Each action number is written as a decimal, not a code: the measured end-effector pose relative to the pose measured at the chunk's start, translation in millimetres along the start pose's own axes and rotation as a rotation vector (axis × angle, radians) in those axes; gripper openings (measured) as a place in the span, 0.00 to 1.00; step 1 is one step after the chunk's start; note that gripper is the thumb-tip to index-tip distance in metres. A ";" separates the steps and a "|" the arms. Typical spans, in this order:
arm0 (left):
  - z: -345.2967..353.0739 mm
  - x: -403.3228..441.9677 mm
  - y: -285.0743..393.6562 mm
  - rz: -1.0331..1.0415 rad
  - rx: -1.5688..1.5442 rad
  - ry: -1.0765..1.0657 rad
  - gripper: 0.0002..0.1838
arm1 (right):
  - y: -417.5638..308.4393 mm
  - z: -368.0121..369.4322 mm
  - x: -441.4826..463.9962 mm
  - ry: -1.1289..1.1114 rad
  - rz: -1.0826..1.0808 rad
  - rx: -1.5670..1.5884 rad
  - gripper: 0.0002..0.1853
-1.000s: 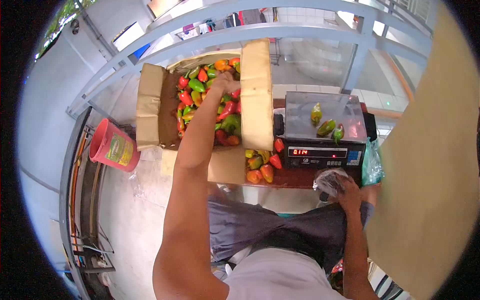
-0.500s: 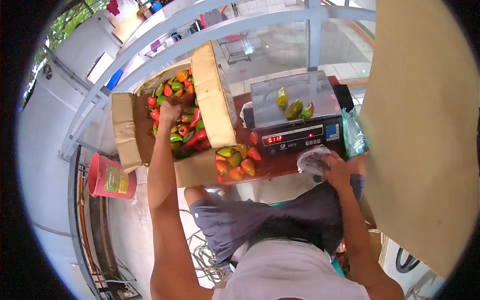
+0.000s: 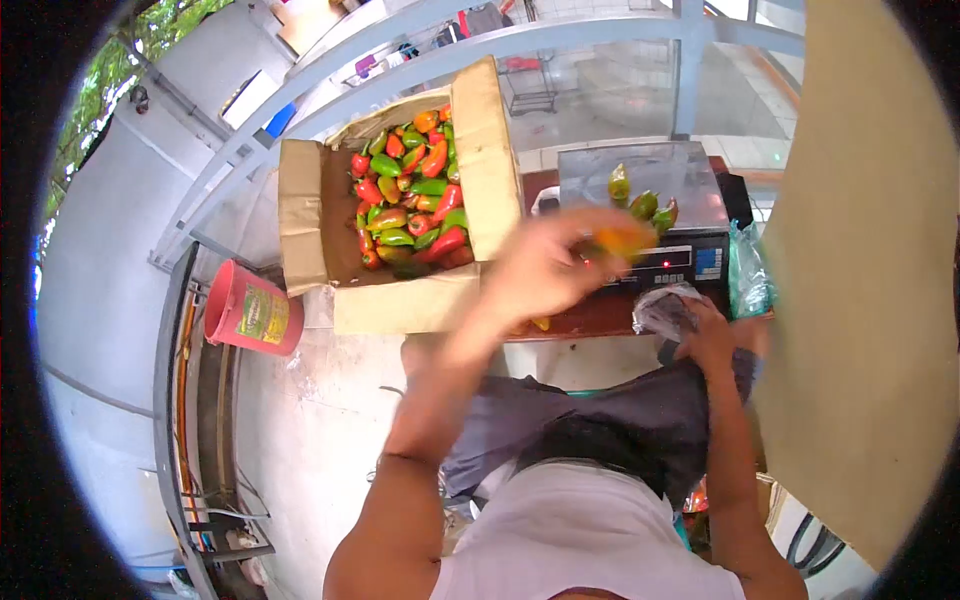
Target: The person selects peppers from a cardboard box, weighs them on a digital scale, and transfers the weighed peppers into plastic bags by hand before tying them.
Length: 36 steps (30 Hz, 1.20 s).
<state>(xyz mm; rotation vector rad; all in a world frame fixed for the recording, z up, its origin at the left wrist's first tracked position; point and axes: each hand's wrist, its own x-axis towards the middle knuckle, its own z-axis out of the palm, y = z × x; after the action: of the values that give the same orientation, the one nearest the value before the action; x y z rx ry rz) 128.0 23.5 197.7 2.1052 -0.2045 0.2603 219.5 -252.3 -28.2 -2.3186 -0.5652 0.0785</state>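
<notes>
My left hand (image 3: 545, 270), blurred by motion, is closed around an orange-green pepper (image 3: 625, 243) in front of the scale (image 3: 690, 262). Three greenish peppers (image 3: 619, 186) lie on the scale's metal platform (image 3: 685, 175). My left hand covers part of the scale's display. Low at the right, my right hand (image 3: 710, 338) grips a clear plastic bag (image 3: 664, 310) just in front of the scale. To the left stands an open cardboard box (image 3: 488, 170) holding many red, green and orange peppers (image 3: 410, 190). My left hand and forearm mostly hide the loose peppers on the table.
A teal plastic bag (image 3: 750, 275) lies right of the scale on the reddish table (image 3: 590, 322). A pink bucket (image 3: 255, 312) stands on the floor at left. Grey metal rails (image 3: 690, 80) run behind the table. A large tan panel (image 3: 875, 250) rises along the right side.
My left hand has left the box and swung right to the scale, now with a pepper in it. My right hand keeps the plastic bag. The view has shifted slightly left.
</notes>
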 end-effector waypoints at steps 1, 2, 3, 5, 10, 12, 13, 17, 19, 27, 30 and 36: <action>29.1 10.2 -25.1 0.035 0.134 0.040 0.18 | 1.3 0.4 -1.8 0.020 -0.011 -0.039 0.24; 54.5 20.7 -56.5 0.071 0.265 0.077 0.16 | 5.2 4.4 -3.7 0.042 -0.019 -0.078 0.24; 70.4 35.8 -98.0 0.014 0.329 0.225 0.16 | 8.9 5.6 -5.9 0.063 -0.023 -0.115 0.24; 82.6 58.9 -145.6 -0.145 0.468 0.404 0.17 | 10.6 2.9 -7.1 0.025 0.009 -0.135 0.25; 102.5 81.8 -199.5 -0.225 0.558 0.406 0.25 | 0.6 -1.7 5.1 -0.046 0.080 -0.075 0.28; 101.8 79.7 -202.2 -0.203 0.526 0.351 0.28 | 5.1 3.0 3.6 -0.027 0.014 -0.140 0.27; 95.9 73.1 -186.1 -0.178 0.516 0.363 0.28 | 8.0 6.8 3.8 -0.017 -0.025 -0.169 0.26; 34.7 21.2 -97.0 0.083 0.211 0.354 0.17 | 19.6 14.2 5.9 0.009 -0.005 -0.129 0.27; -13.2 -9.5 -64.6 0.040 -0.030 0.533 0.08 | 21.0 14.7 6.8 -0.001 -0.014 -0.094 0.26; -169.7 -46.4 -205.9 -0.379 0.595 0.544 0.13 | 8.8 5.8 2.4 -0.041 0.015 -0.058 0.25; -183.7 -42.5 -268.4 -0.389 0.852 0.577 0.21 | 13.3 7.2 2.3 -0.029 0.008 -0.062 0.24; -162.4 -41.8 -207.1 -0.624 0.751 0.047 0.39 | 12.5 10.1 2.3 -0.008 -0.034 -0.058 0.22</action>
<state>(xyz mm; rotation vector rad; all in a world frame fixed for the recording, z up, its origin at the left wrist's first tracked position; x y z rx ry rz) 122.5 271.2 99.5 2.7604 0.6733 -0.0030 224.1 -252.6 -43.8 -2.3649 -0.6183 0.0561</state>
